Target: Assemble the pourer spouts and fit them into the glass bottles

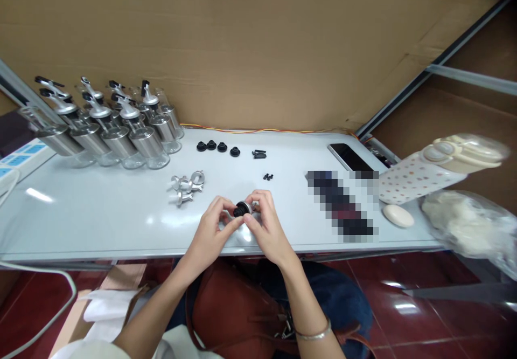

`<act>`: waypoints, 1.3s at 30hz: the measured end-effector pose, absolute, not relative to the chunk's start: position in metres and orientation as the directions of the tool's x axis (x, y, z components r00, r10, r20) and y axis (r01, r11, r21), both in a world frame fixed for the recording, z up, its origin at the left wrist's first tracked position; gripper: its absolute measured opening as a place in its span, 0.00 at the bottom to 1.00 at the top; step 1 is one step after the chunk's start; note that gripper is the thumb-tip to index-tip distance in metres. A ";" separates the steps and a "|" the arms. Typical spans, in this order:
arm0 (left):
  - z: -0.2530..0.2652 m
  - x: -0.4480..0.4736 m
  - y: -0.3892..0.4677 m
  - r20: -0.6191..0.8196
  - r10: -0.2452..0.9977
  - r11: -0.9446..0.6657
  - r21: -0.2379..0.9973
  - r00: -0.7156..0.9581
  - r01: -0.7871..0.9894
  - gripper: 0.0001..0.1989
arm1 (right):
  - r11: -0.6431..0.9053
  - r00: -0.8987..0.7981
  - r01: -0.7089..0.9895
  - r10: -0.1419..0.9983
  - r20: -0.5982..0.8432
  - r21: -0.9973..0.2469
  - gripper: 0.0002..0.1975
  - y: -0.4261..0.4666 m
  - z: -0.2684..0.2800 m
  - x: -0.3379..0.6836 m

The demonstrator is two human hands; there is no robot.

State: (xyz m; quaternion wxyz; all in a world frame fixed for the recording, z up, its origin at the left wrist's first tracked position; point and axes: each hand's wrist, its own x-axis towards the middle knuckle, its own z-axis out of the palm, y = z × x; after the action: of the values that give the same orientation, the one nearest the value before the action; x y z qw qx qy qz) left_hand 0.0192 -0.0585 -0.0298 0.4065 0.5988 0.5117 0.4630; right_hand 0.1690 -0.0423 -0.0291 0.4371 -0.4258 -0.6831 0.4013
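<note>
Near the table's front edge, my left hand pinches a ribbed black stopper. My right hand grips the silver pourer top joined to or pressed against that stopper; fingers partly hide where they meet. Left of my hands lies a small group of silver pourer tops. Behind them, several black stoppers sit in a row. To their right are some slim black spout pieces and, nearer to me, a little cluster of tiny black parts.
Glass oil bottles with steel sleeves, several with pourers fitted, crowd the left back. A power strip lies left of them. On the right are a phone, a dotted drinking bottle, a pale oval object and a plastic bag.
</note>
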 end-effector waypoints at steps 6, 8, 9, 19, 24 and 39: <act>-0.035 0.018 -0.058 0.051 0.997 -0.056 0.994 0.052 0.098 0.10 | 0.200 -0.315 0.207 0.940 0.129 -0.958 0.11 -0.042 -0.031 0.168; -0.033 0.018 -0.060 0.034 0.997 -0.039 0.996 0.064 0.082 0.10 | 0.147 -0.313 0.155 0.945 0.092 -0.977 0.11 -0.042 -0.031 0.168; -0.031 0.018 -0.060 0.036 0.997 -0.041 0.997 0.070 0.073 0.10 | 0.143 -0.302 0.141 0.949 0.095 -0.980 0.12 -0.042 -0.031 0.168; -0.025 0.017 -0.059 -0.002 0.999 0.002 1.000 0.041 0.003 0.10 | 0.221 -0.248 0.184 0.953 0.173 -0.958 0.14 -0.041 -0.030 0.167; -0.024 0.018 -0.059 -0.009 0.999 0.009 1.000 0.035 -0.003 0.10 | 0.211 -0.237 0.189 0.958 0.164 -0.959 0.13 -0.040 -0.029 0.167; -0.024 0.019 -0.058 0.006 0.999 -0.005 1.000 0.040 -0.011 0.16 | 0.204 -0.279 0.173 0.949 0.151 -0.964 0.11 -0.040 -0.031 0.167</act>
State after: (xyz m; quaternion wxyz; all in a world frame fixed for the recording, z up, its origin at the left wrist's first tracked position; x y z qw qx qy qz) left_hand 0.0191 -0.0576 -0.0245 0.5114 0.5085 0.4857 0.4940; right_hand 0.1674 -0.0395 -0.0308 0.4195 -0.4297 -0.6527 0.4619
